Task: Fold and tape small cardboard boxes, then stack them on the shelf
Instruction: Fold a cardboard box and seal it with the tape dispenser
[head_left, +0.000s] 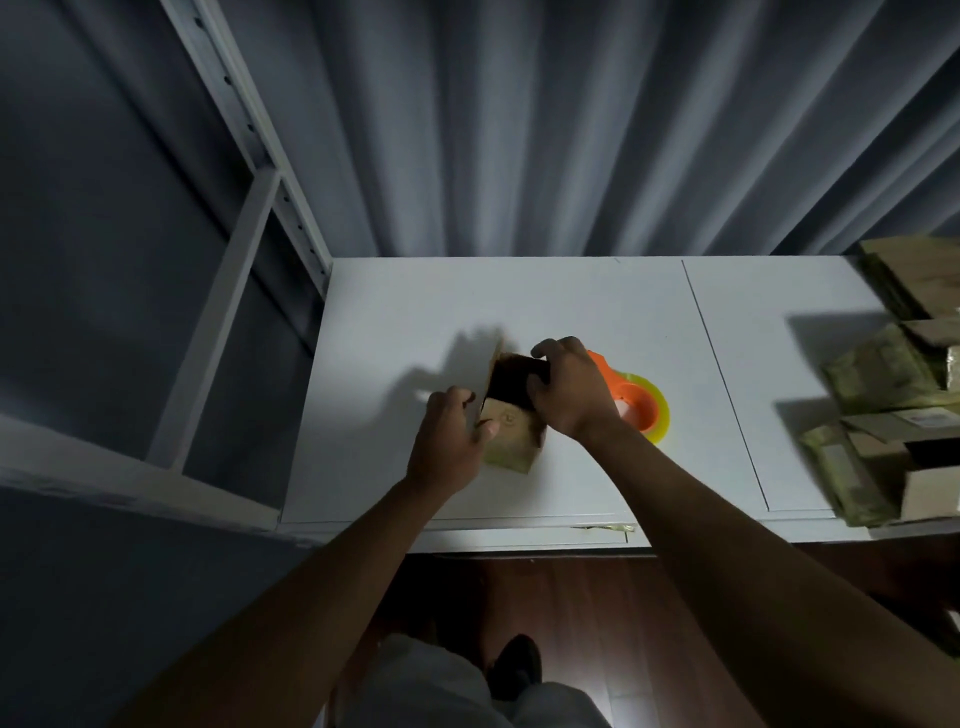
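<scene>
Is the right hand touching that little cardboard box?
Touching. The head view shows the right hand gripping the open top edge of the cardboard box.

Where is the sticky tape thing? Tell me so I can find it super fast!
Look at the white table. Near its middle, two hands fold a small brown box; the tape holder lies just right of the right hand, which partly covers it. It is bright orange with a yellow-green roll, the only bright thing among brown cardboard.

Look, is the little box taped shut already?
No, the small cardboard box is open on top, dark inside, with both hands on it.
</scene>
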